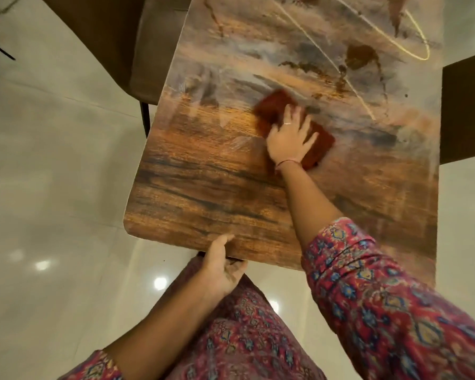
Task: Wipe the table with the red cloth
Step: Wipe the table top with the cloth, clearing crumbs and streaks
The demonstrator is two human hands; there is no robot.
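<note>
A folded red cloth [273, 104] lies on the glossy brown and grey patterned table [203, 182], near its middle. My right hand [290, 139] lies flat on top of the cloth with fingers spread, pressing it to the surface. The cloth is blurred by motion. My left hand [221, 267] holds the table's near edge, thumb on top and fingers hidden under the rim.
A brown upholstered chair [115, 45] stands at the table's left side and another dark chair [466, 111] at its right. Shiny white floor tiles [52, 187] surround the table. Ring-shaped light reflections show on the far tabletop.
</note>
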